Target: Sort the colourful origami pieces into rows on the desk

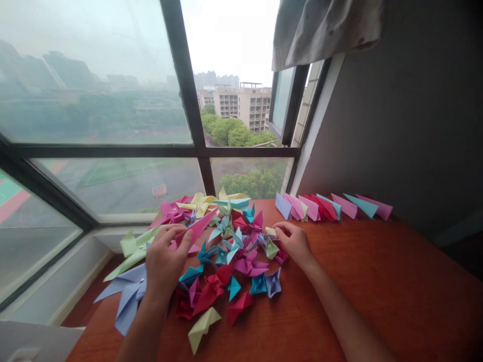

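Between the thumb and fingers of my left hand [166, 259] is a pink folded paper airplane [202, 226], its point tilted up to the right. My right hand [294, 244] pinches a small pale yellow origami piece [270, 231] at the right edge of a heap of folded paper. In the heap lie a purple folded piece [251, 264], a green one [271, 248], a light blue one [234, 245] and several red ones, such as a red folded piece [214, 286]. A blue paper pinwheel [130, 294] sits partly behind my left forearm.
Several paper airplanes [328, 206] stand in a row along the table's back right. A yellow-green folded piece [203, 327] lies near the front of the brown table [377, 281]. Windows [113, 191] border the back and left; a grey cloth [324, 30] hangs above.
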The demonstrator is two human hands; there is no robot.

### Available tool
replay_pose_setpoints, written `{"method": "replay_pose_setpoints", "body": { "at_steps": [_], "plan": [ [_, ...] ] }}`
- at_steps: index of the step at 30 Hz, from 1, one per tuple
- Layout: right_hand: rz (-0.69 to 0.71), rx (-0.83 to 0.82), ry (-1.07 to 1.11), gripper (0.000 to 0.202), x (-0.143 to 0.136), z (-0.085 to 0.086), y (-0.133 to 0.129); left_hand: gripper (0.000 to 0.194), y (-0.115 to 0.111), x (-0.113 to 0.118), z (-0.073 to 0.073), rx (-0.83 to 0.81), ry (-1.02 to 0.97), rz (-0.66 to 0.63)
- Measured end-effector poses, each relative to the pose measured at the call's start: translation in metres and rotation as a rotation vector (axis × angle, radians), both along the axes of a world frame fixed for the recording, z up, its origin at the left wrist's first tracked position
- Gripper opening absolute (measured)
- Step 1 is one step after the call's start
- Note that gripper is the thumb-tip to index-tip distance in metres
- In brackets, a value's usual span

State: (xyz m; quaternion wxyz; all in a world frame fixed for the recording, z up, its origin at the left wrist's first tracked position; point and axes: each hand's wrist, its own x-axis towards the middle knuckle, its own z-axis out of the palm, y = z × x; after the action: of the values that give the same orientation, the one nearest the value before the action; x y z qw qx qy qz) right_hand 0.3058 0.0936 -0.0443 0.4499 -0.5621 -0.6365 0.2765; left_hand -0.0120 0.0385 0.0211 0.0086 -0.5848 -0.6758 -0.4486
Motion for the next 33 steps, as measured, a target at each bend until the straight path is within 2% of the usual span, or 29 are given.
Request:
{"method": "replay_pose_setpoints", "body": {
  "at_steps": [5,7,9,13,17,21,25,28,32,33],
  "plan": [
    [0.058,0.03,0.067,0.023,-0.008,0.018,-0.014,0.032,-0.014,0.024,0.02,-0.074,-0.611,-0.118],
    [0.099,0.056,0.084,0.023,-0.013,0.027,-0.022,0.036,-0.019,0.036,0.03,-0.119,-0.766,-0.17],
    [0.136,0.086,0.091,0.024,-0.019,0.035,-0.031,0.037,-0.023,0.049,0.038,-0.129,-0.826,-0.2],
    [0.212,0.129,0.102,0.025,-0.03,0.042,-0.045,0.03,-0.024,0.076,0.042,-0.204,-0.83,-0.351],
    [0.295,0.138,0.139,0.033,-0.039,0.041,-0.054,0.023,-0.018,0.097,0.026,-0.235,-0.792,-0.478],
    [0.363,0.125,0.138,0.055,-0.045,0.037,-0.059,0.018,-0.015,0.106,0.01,-0.275,-0.729,-0.586],
    [0.356,0.135,0.081,0.066,-0.049,0.033,-0.063,0.013,-0.016,0.106,0.005,-0.275,-0.682,-0.642],
    [0.311,0.142,0.035,0.06,-0.052,0.031,-0.063,0.013,-0.018,0.106,0.006,-0.284,-0.682,-0.684],
    [0.289,0.156,0.023,0.028,-0.051,0.032,-0.059,0.018,-0.022,0.105,0.009,-0.322,-0.647,-0.744],
    [0.295,0.156,0.036,0.027,-0.05,0.032,-0.058,0.02,-0.023,0.103,0.01,-0.317,-0.642,-0.742]
  ]
}}
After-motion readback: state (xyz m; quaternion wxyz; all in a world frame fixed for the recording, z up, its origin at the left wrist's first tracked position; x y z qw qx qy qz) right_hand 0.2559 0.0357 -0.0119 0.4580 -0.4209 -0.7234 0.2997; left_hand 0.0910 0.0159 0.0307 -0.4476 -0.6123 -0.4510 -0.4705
